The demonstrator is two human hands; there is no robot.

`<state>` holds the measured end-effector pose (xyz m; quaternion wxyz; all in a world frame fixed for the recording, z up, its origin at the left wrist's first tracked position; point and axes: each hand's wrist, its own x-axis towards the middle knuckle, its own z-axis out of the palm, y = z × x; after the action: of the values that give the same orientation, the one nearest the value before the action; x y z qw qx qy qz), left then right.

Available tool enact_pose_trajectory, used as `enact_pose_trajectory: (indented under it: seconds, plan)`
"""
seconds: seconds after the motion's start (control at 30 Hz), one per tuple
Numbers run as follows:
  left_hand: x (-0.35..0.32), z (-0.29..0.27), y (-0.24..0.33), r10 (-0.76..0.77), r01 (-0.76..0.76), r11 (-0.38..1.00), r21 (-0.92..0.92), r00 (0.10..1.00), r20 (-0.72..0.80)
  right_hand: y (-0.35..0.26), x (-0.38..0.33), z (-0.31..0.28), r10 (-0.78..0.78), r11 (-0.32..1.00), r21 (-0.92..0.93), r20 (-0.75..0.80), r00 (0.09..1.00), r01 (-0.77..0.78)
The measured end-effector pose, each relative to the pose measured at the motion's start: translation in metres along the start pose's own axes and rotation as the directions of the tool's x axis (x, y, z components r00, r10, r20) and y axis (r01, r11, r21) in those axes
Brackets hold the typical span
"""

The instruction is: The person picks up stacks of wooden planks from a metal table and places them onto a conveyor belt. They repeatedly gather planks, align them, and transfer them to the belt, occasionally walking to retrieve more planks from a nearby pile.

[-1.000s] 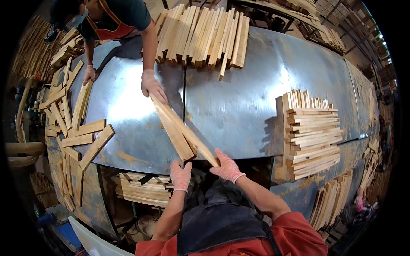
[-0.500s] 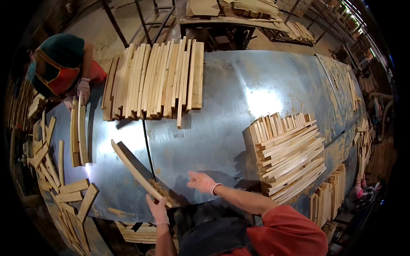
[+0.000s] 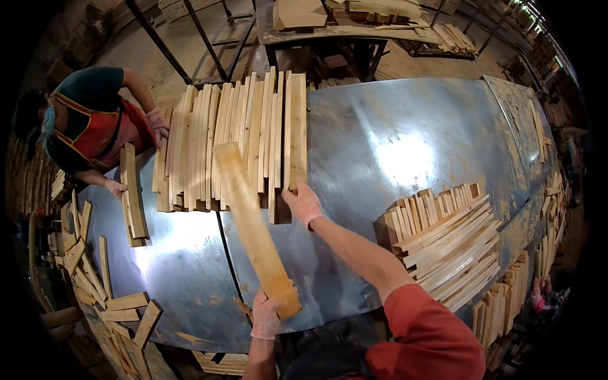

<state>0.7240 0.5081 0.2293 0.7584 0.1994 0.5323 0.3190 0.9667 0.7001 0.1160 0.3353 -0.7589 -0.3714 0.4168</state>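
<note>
My left hand (image 3: 266, 315), in a pale glove, is closed around the near end of a wooden board (image 3: 250, 221). That board is raised over the table's front edge, slanting away to the far left with its broad face up. My gloved right hand (image 3: 303, 204) reaches forward to the near end of the wide plank (image 3: 297, 130) at the right end of a row of wooden strips (image 3: 231, 120). Its fingers are closed at that end; the fingertips are partly hidden.
A metal-topped table (image 3: 354, 145) lies before me. To the right sits a stack of wooden strips (image 3: 453, 244); loose offcuts (image 3: 123, 307) lie at the left. Across the left side, a masked co-worker (image 3: 95, 126) holds strips (image 3: 132, 196). Another person's gloved hand (image 3: 538, 297) shows far right.
My left hand has lifted and turned its board broad face up. My right hand has moved forward to the plank row. The co-worker has straightened and put one hand on the row's left end.
</note>
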Motion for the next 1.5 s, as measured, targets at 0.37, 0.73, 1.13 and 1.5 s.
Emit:
enact_pose_trajectory:
  seconds: [0.37, 0.73, 1.13, 1.5]
  plan:
    - [0.101, -0.007, 0.06, -0.132, 0.121, 0.99, 0.074, 0.977, 0.168, -0.005, 0.097, 0.015, 0.037, 0.991, -0.131, -0.014, 0.999, -0.039]
    - [0.197, 0.0, 0.095, 0.538, -0.325, 0.718, 0.616, 0.82, -0.194, 0.018, 0.061, -0.008, -0.045, 0.999, -0.006, -0.036, 0.998, 0.045]
    - [0.111, 0.105, 0.003, 0.474, -0.328, 0.275, 0.904, 0.864, 0.169, 0.05, -0.219, -0.023, 0.029, 0.976, 0.213, 0.088, 0.996, -0.047]
    - [0.123, 0.26, -0.046, -0.074, -0.701, 0.362, 0.615, 0.636, 0.768, 0.156, -0.332, -0.046, 0.153, 0.907, 0.388, 0.064, 0.986, -0.165]
